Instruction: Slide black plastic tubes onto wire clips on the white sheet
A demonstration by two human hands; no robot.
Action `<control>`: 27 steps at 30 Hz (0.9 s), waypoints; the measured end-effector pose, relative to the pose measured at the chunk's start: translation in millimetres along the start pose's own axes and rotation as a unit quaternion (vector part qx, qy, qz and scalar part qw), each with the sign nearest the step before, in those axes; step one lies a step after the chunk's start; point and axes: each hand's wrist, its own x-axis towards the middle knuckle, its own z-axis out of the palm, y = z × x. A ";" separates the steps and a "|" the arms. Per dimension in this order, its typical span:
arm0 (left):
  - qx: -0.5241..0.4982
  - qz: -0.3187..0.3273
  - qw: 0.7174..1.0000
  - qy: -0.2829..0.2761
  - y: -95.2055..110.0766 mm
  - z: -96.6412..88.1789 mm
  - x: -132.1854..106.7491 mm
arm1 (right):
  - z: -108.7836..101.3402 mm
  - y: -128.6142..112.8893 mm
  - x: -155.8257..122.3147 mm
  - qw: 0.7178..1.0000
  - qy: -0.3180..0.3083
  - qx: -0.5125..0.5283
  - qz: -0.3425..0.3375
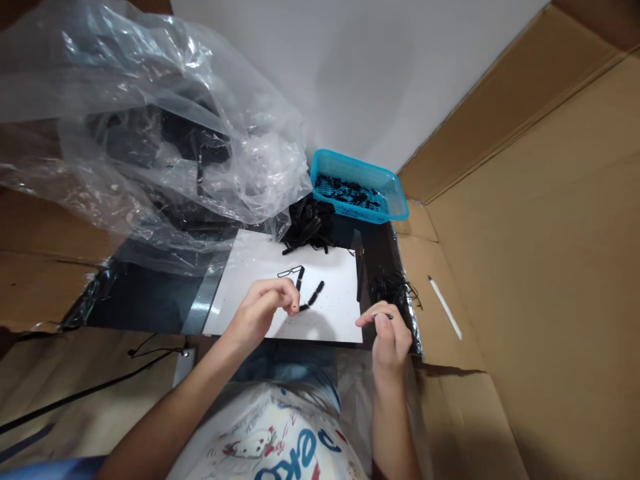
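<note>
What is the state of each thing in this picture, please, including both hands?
Left hand: fingers pinched on black strip.
Right hand: fingers pinched on thin black piece.
Blue basket: upright, holding black parts.
Plastic bag: crumpled, loose.
White sheet: lying flat.

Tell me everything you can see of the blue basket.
The blue basket is a shallow rectangular tray of perforated plastic with rounded corners and a flared rim. It sits upright at the far end of the dark surface, below the white wall. Small black pieces lie inside.
</note>
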 end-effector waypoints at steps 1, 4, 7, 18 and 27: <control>-0.004 0.005 1.000 -0.007 0.0 1.0 2.6 | -3.5 2.5 -2.7 1.000 0.007 -0.004 0.013; 0.000 0.018 0.999 -0.027 -2.3 5.2 12.1 | -15.1 11.2 -9.5 0.998 0.021 -0.022 0.051; 0.082 0.048 0.994 -0.048 -9.2 24.6 27.9 | -30.5 22.9 -12.6 0.994 0.068 -0.045 0.076; 0.485 0.199 0.846 -0.100 -31.0 137.1 56.4 | -82.4 44.8 -17.8 0.972 0.193 -0.058 0.125; 0.312 0.256 0.909 -0.107 -15.1 65.3 19.0 | -9.4 8.6 -5.5 0.986 0.029 0.060 0.153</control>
